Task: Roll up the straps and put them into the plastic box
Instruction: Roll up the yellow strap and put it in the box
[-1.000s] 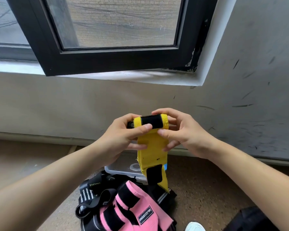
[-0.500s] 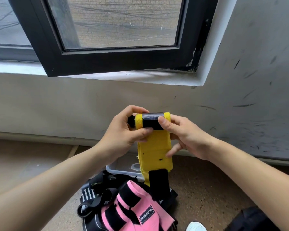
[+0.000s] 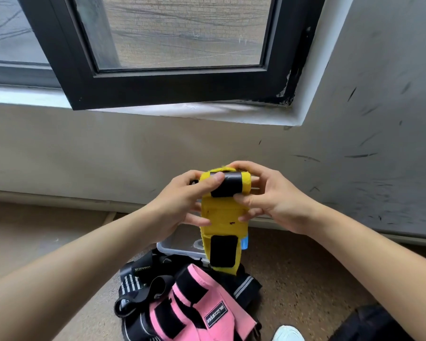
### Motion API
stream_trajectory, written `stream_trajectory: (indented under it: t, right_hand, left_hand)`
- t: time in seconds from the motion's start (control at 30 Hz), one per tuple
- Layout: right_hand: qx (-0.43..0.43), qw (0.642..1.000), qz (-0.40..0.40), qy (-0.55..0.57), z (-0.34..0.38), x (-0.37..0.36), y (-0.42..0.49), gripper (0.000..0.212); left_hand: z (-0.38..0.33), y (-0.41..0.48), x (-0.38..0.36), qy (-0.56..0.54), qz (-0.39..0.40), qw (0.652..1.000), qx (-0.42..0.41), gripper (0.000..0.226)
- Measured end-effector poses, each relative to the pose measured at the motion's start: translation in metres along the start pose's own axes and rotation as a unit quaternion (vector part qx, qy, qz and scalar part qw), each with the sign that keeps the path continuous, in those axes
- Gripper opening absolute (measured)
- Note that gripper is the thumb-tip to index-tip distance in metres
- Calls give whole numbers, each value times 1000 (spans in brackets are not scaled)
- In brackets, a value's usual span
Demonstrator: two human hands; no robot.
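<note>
The left hand [image 3: 180, 200] grips the left end of a partly rolled yellow strap [image 3: 221, 215]. Its thumb lies across the front of the roll and its other fingers curl round behind and beneath. The right hand [image 3: 273, 200] grips the right end: the fingers curl over the top of the roll, the thumb presses just under the black hook-and-loop patch [image 3: 225, 184] on its front, and the lower fingers touch the right edge of the hanging length. So both hands are closed round the one roll, held up in the air between them and level with the base of the wall [image 3: 84, 156].

From the roll the loose part of the strap hangs straight down between the wrists. It carries a second black patch [image 3: 223, 251] near its lower end. That end hangs in front of a clear plastic box [image 3: 180, 243], which stands on the floor [image 3: 293, 279] and is mostly hidden by the strap and the left hand. A small blue part [image 3: 245, 242] shows just past the strap's right edge. Whether the strap's tip touches anything below cannot be told.

Nearer the person, just beside the box, lies a loose heap of straps. A pink strap [image 3: 199, 308] with black patches and a label lies on top, and black straps [image 3: 138, 279] with white stripes lie at the heap's left side. A white shoe tip [image 3: 287, 334] shows at the bottom edge, and a dark bag [image 3: 369, 323] is at the lower right. Above the wall a black window frame [image 3: 172, 87] stands open.
</note>
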State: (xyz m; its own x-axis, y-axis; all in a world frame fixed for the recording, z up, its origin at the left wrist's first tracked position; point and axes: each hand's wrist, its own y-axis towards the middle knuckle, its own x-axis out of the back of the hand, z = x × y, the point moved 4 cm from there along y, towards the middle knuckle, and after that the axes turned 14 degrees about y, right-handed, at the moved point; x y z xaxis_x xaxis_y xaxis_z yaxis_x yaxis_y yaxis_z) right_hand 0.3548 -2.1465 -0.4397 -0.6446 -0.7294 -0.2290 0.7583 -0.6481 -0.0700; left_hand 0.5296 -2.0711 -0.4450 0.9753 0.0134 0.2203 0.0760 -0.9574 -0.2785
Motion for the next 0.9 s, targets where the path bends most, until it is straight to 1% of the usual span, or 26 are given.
stream_trajectory:
  t: [0.1,0.17,0.2,0.3,0.43,0.57,0.63,0.7,0.77,0.9]
  right_hand:
    - [-13,1000,14,0,2,-1,1,58]
    - [-31,999,10,-3,3,-1,1,67]
    - [-40,999,4,0,4,-1,2,68]
    - [-47,999,-23,10,5,-2,3,58]
    - [-28,999,-39,-26,7,-2,1,46]
    - [0,999,-45,-30,10,0,-1,39]
    - [10,999,-46,-14,11,2,-2,39]
    - [20,999,-47,4,12,3,-2,39]
    - [32,998,-48,7,14,3,-2,38]
    - [58,997,-41,11,15,1,-3,42]
  left_hand:
    - [-1,1,2,-23,-23,999,-23,58]
    - [-3,2,4,-48,-33,998,-41,60]
    - [-3,2,5,-54,-36,997,-48,61]
    - [-2,2,6,-60,-34,995,-72,59]
    - [-4,0,-1,-61,-34,990,-123,50]
    - [-4,-1,-3,-31,-42,987,-154,54]
    - [-4,0,-2,-27,-40,989,-138,59]
    - [-4,1,-3,-23,-32,994,-101,63]
    - [-5,2,-2,-16,-13,997,-73,60]
    - [-7,1,0,24,39,998,-49,49]
